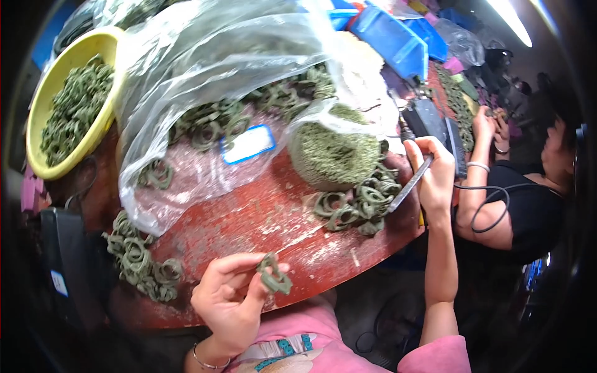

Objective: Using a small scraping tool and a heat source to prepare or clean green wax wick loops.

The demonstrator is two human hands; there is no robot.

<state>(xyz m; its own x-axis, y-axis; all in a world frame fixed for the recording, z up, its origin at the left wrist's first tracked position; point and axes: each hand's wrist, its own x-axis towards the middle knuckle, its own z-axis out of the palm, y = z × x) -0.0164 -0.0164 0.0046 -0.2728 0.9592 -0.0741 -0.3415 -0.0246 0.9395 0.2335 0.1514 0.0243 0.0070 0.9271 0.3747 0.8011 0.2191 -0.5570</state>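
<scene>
My left hand (233, 298) is near the front edge of the table, pinching a green ring-shaped piece (274, 275) between thumb and fingertips. Over the table's right side, my right hand (434, 171) is closed around a slim, flat metal tool (411, 183) that slants down to the left. Just above those fingers is the end of a dark pen-like tool (406, 128); whether the hand grips it too, I cannot tell. Left of the metal tool's lower end is a heap of green rings (367, 202). Behind it stands a clear bag of small green pieces (339, 152).
On the red, worn table (230, 230), a large clear plastic bag (205, 68) covers more rings beside a blue-edged label (249, 145). A yellow basin (40, 165) of green pieces sits far left, another ring pile (137, 261) nearer. Blue bins (392, 37) stand behind. A co-worker (516, 205) sits right.
</scene>
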